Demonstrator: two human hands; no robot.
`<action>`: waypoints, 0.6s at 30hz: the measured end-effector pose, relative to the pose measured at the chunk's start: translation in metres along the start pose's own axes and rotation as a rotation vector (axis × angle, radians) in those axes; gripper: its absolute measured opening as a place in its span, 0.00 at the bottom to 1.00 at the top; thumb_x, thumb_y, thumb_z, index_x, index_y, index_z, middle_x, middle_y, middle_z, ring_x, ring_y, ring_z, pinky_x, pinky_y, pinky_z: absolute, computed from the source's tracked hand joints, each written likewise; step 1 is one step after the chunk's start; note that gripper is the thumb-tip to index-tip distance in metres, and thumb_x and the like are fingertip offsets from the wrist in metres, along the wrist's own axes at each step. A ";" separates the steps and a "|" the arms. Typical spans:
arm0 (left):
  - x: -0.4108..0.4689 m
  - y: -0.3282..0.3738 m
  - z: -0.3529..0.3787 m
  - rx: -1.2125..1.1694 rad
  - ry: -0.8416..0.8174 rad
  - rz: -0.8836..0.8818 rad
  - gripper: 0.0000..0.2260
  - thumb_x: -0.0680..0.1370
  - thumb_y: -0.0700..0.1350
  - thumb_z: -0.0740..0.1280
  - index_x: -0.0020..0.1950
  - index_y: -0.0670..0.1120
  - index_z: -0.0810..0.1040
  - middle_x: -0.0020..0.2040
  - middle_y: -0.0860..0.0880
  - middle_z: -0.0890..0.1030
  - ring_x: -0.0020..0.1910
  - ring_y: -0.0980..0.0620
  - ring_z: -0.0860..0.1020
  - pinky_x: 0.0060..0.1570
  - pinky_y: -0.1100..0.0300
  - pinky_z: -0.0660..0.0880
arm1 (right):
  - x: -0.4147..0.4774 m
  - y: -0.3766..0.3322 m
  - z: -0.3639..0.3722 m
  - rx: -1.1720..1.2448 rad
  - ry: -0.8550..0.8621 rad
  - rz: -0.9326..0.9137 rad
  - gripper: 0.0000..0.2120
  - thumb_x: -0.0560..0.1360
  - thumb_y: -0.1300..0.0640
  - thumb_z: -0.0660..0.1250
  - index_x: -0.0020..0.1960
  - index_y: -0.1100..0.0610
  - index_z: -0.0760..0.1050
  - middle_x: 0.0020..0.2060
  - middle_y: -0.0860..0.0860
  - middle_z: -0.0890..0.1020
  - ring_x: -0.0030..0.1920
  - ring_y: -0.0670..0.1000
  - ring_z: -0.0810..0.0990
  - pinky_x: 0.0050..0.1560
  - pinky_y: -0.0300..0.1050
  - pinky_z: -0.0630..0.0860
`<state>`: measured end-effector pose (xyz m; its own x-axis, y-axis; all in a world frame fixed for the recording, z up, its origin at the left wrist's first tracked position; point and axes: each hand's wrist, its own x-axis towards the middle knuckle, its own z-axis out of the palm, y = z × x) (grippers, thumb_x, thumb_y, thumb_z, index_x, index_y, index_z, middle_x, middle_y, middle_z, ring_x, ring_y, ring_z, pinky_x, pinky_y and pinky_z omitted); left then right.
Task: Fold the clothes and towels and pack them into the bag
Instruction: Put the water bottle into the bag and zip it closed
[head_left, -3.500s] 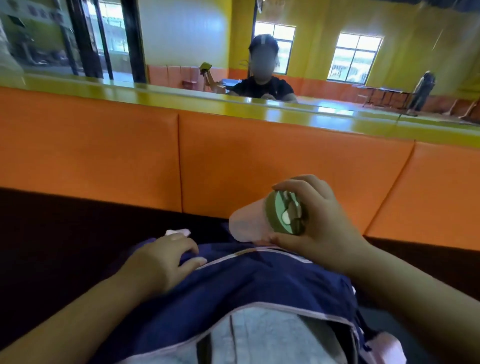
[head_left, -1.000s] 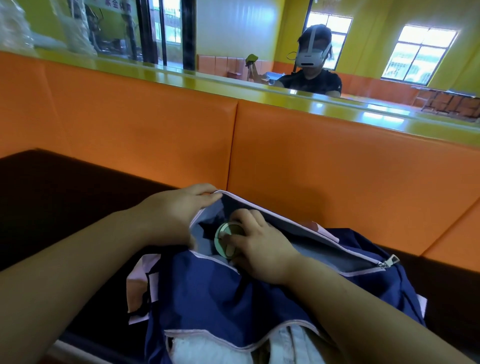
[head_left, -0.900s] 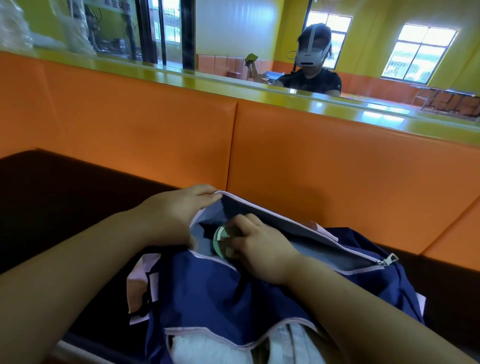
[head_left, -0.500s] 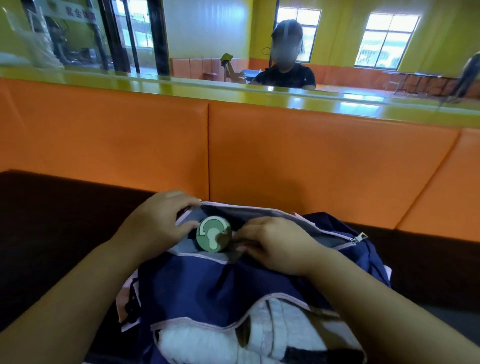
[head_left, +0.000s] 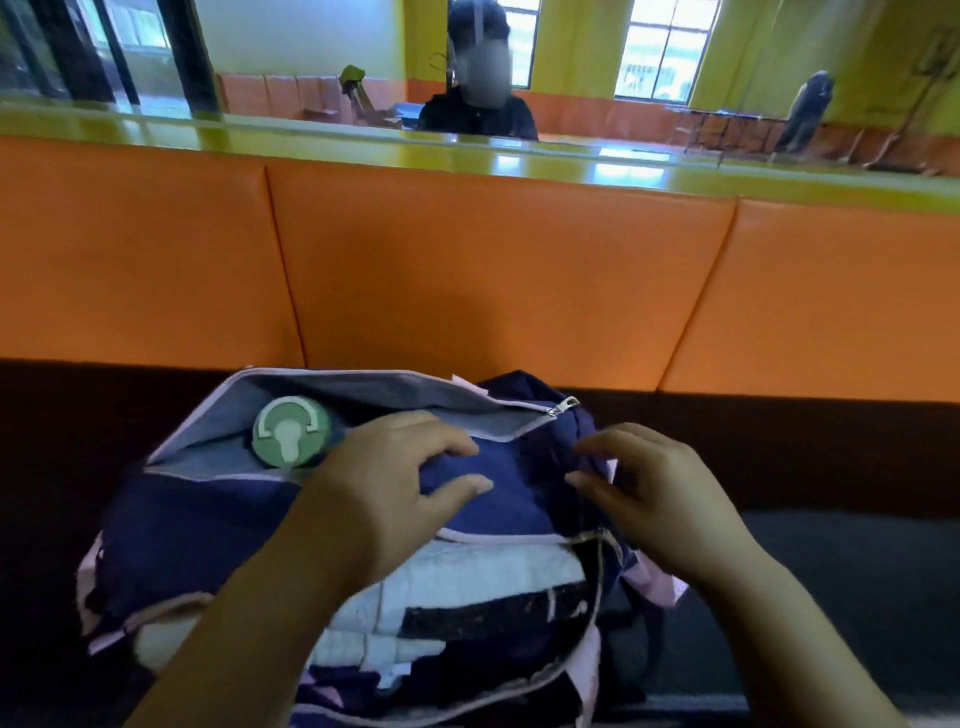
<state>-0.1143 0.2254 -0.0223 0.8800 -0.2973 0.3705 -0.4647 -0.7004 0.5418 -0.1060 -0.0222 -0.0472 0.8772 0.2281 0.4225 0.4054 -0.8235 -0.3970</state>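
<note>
A navy blue bag (head_left: 208, 525) with pale pink trim lies on the dark seat in front of me. Its far pocket gapes open and a bottle with a green lid (head_left: 290, 430) sticks out of it at the left. The zipper pull (head_left: 563, 405) sits at the pocket's right end. Folded white and dark cloth (head_left: 467, 592) shows through the bag's near opening. My left hand (head_left: 395, 483) rests flat on the blue fabric just right of the lid, fingers spread. My right hand (head_left: 649, 488) hovers over the bag's right end, fingers apart and holding nothing.
An orange padded backrest (head_left: 467, 280) rises right behind the bag, topped by a glossy green ledge (head_left: 571, 166). Above it a mirror shows a seated person (head_left: 478, 109) and another figure (head_left: 805, 109) far right. Dark seat (head_left: 831, 561) extends to both sides.
My right hand has let go of the bottle and moved to the bag's right end. My left hand has left the pocket edge and now lies on the bag beside the lid.
</note>
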 end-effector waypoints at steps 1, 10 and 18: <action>-0.002 0.007 0.010 -0.013 -0.009 0.006 0.12 0.72 0.56 0.70 0.53 0.53 0.80 0.47 0.62 0.77 0.49 0.62 0.74 0.48 0.73 0.67 | -0.009 0.007 0.000 0.023 -0.024 0.045 0.12 0.70 0.51 0.73 0.53 0.50 0.80 0.46 0.44 0.80 0.41 0.41 0.77 0.42 0.38 0.74; -0.015 0.031 0.071 0.249 -0.122 -0.007 0.17 0.73 0.55 0.68 0.61 0.57 0.76 0.58 0.59 0.77 0.58 0.50 0.72 0.54 0.54 0.63 | -0.054 0.029 0.019 0.121 -0.152 0.151 0.17 0.70 0.56 0.74 0.58 0.53 0.77 0.50 0.48 0.78 0.49 0.50 0.79 0.48 0.42 0.75; -0.012 0.041 0.093 0.242 -0.071 -0.068 0.12 0.75 0.55 0.66 0.57 0.58 0.76 0.57 0.59 0.76 0.58 0.54 0.71 0.57 0.56 0.62 | -0.055 0.026 0.023 0.064 -0.135 0.098 0.04 0.72 0.59 0.69 0.45 0.53 0.82 0.43 0.50 0.79 0.41 0.53 0.80 0.41 0.50 0.77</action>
<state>-0.1351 0.1398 -0.0751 0.9168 -0.2832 0.2814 -0.3750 -0.8526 0.3639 -0.1374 -0.0446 -0.0995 0.9380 0.2196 0.2682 0.3283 -0.8111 -0.4841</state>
